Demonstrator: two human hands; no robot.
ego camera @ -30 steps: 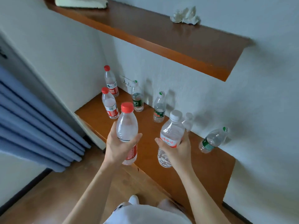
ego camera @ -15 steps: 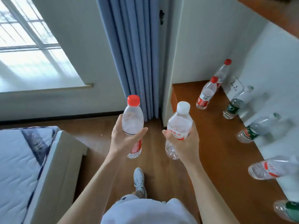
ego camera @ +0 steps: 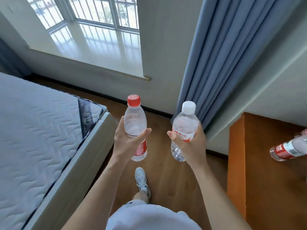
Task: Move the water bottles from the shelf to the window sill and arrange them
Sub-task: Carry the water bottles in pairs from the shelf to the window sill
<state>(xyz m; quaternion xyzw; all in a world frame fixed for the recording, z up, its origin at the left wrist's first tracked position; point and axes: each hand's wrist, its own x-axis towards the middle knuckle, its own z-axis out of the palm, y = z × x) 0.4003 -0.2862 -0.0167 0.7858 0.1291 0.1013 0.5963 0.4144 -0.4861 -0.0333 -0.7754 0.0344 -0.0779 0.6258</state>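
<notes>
The left hand (ego camera: 126, 143) has its grip wrapped round a red-capped bottle (ego camera: 135, 127), upright over the floor (ego camera: 166, 180). The right hand (ego camera: 191, 143) likewise clasps a white-capped bottle (ego camera: 184, 128). The sill (ego camera: 93, 47) lies ahead, beyond the bed (ego camera: 41, 138). At right, a third bottle (ego camera: 289, 149) stands on the shelf (ego camera: 265, 188) beside the curtain (ego camera: 224, 55).

Daylight is pouring through a barred window (ego camera: 93, 10) onto a glossy pale ledge. Blue curtains (ego camera: 221, 55) are hanging beside a grey-white wall (ego camera: 159, 47). A quilted mattress (ego camera: 33, 130) is lying on the left above wooden flooring (ego camera: 166, 171).
</notes>
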